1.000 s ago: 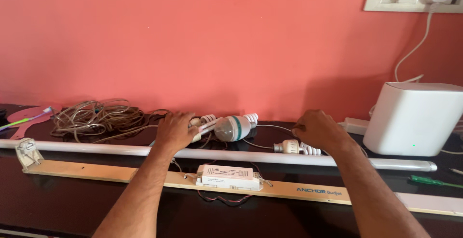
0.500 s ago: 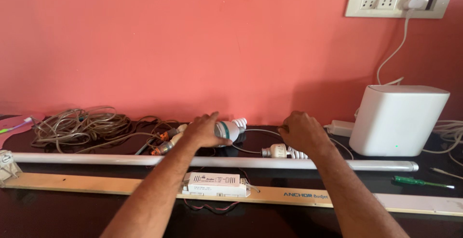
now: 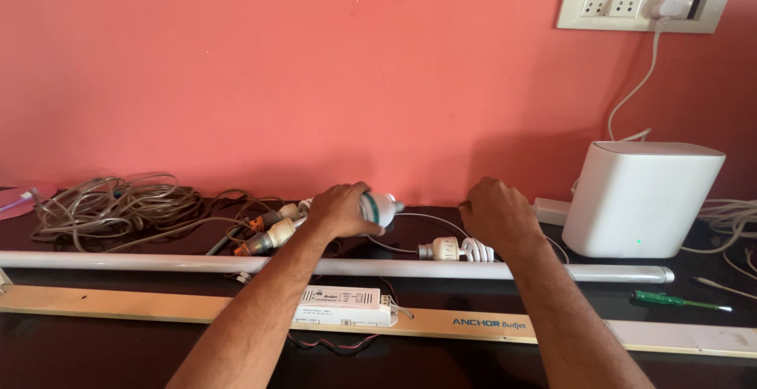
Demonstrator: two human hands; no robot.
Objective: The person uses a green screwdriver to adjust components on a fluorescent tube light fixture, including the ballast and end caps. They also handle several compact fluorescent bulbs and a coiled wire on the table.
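Observation:
My left hand [image 3: 341, 209] is closed around a white and green bulb [image 3: 380, 206], held just above the black table. My right hand [image 3: 495, 214] rests palm down behind a white spiral lamp [image 3: 457, 249]; its fingers are curled and hidden, so whether it grips the thin wire there I cannot tell. A long white tube light [image 3: 158, 263] lies across the table in front of both hands. Nearer to me lies a pale fitting strip [image 3: 118, 304] with a white ballast box [image 3: 343, 304] on it.
A tangle of grey cable [image 3: 110, 204] sits at the left, with orange-tipped lamp holders [image 3: 264, 235] beside it. A white box device [image 3: 643, 196] stands at the right, plugged into a wall socket plate [image 3: 643, 1]. A green screwdriver [image 3: 670, 300] lies at the right.
The view has shifted right and down. My left hand has closed over the white and green bulb and lifted it a little; my right hand stays behind the spiral lamp.

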